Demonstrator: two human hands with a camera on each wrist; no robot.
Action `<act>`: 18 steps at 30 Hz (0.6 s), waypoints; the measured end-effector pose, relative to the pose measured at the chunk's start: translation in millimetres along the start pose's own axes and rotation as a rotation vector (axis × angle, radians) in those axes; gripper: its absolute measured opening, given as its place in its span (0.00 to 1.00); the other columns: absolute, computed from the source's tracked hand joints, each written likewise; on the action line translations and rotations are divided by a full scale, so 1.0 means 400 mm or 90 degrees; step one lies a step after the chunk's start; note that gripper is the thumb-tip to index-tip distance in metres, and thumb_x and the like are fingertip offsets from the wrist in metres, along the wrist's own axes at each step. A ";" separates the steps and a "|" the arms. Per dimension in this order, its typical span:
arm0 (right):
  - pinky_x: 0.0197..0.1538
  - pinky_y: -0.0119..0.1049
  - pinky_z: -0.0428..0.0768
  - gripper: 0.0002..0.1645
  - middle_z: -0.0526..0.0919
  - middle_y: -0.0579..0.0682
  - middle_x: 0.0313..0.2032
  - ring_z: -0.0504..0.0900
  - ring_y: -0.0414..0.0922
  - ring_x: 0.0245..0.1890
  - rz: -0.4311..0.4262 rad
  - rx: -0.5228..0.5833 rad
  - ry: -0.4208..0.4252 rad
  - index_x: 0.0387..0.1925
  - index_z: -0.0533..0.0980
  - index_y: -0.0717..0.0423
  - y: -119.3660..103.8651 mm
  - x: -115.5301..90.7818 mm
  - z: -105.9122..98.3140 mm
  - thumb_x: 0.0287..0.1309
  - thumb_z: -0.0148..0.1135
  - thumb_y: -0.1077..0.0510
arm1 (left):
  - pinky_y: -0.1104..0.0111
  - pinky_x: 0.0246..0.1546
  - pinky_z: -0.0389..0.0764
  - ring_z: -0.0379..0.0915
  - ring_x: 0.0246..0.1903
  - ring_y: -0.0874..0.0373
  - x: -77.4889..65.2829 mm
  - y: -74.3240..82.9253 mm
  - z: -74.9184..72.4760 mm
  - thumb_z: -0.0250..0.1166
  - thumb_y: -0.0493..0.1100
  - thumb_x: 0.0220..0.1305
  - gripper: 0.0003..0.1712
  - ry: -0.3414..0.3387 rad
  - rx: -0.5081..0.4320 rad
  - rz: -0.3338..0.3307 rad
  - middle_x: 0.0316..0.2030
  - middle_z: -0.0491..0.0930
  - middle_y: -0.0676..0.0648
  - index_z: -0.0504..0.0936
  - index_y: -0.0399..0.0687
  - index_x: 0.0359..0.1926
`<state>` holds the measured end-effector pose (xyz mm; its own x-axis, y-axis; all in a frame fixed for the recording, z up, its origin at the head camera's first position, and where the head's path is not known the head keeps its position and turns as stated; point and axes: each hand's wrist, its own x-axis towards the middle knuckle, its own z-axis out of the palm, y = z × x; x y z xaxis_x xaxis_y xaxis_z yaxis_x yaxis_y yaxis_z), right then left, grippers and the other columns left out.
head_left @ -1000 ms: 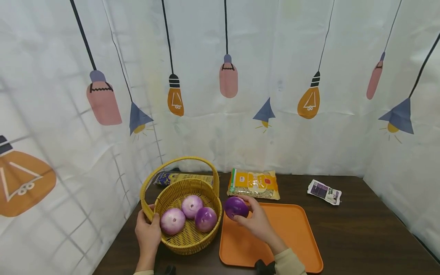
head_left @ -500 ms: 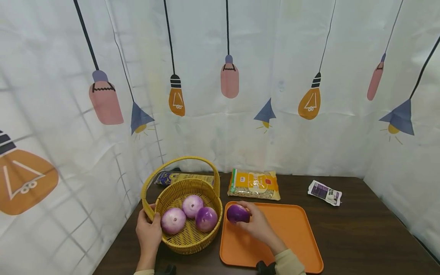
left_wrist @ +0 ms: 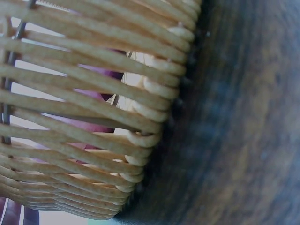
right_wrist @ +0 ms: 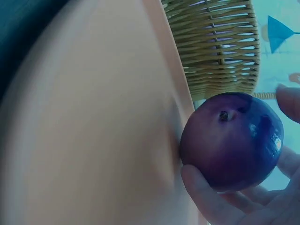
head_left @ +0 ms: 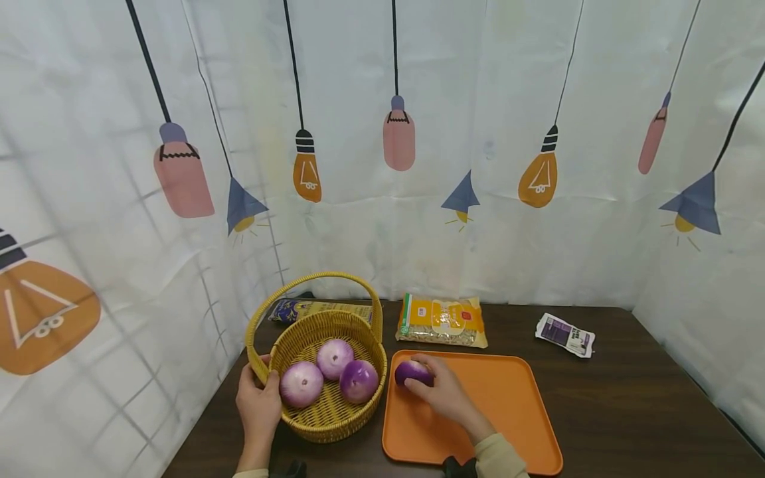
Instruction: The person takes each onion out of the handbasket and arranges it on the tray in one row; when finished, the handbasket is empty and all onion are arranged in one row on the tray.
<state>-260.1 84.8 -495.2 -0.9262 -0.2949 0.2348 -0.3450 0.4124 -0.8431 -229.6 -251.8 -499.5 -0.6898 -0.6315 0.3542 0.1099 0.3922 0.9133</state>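
Note:
A yellow woven basket with a tall handle stands left of centre in the head view. My left hand grips its left side where the handle meets the rim. Inside lie a pale onion, a second pale onion and a purple onion. My right hand has its thumb and fingers around a dark purple onion, low over the left back part of the orange tray. The left wrist view shows mostly the basket's weave, with purple showing through the gaps.
Behind the tray lies a yellow bag of grain. A blue and yellow packet lies partly hidden behind the basket. A small white and purple packet rests at the right on the dark table. A lamp-printed curtain encloses the back and sides.
My right hand has brought the dark purple onion from beside the basket's right rim down to the tray. My left hand and the basket have stayed in place.

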 end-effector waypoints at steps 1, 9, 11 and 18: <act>0.53 0.53 0.75 0.28 0.77 0.58 0.55 0.74 0.56 0.55 0.000 0.000 0.003 0.58 0.75 0.58 0.000 0.001 0.002 0.60 0.65 0.48 | 0.67 0.43 0.65 0.70 0.45 0.56 0.000 -0.001 0.000 0.58 0.32 0.63 0.18 0.002 -0.001 0.001 0.50 0.80 0.39 0.75 0.40 0.55; 0.57 0.59 0.71 0.21 0.80 0.53 0.53 0.75 0.56 0.56 0.002 0.040 0.022 0.55 0.78 0.54 -0.002 0.001 0.017 0.66 0.59 0.49 | 0.66 0.43 0.64 0.69 0.45 0.57 0.000 -0.005 0.000 0.59 0.32 0.63 0.18 0.006 0.003 0.008 0.49 0.80 0.39 0.76 0.39 0.54; 0.59 0.59 0.70 0.24 0.80 0.54 0.55 0.74 0.57 0.59 0.009 0.057 0.023 0.58 0.77 0.55 -0.001 0.001 0.019 0.64 0.61 0.49 | 0.67 0.43 0.65 0.69 0.45 0.57 0.000 -0.004 0.000 0.59 0.32 0.63 0.18 0.006 0.003 0.007 0.49 0.80 0.39 0.76 0.39 0.54; 0.54 0.48 0.77 0.36 0.76 0.62 0.57 0.76 0.57 0.56 0.035 0.091 0.032 0.63 0.70 0.62 0.012 0.005 0.028 0.56 0.70 0.51 | 0.68 0.44 0.65 0.70 0.45 0.57 -0.001 0.002 -0.001 0.59 0.31 0.62 0.18 0.010 -0.002 0.007 0.49 0.81 0.38 0.76 0.39 0.54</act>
<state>-261.8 76.6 -504.2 -0.9509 -0.2303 0.2066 -0.2713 0.2995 -0.9147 -228.9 -251.4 -499.0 -0.6774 -0.6372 0.3676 0.1201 0.3972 0.9098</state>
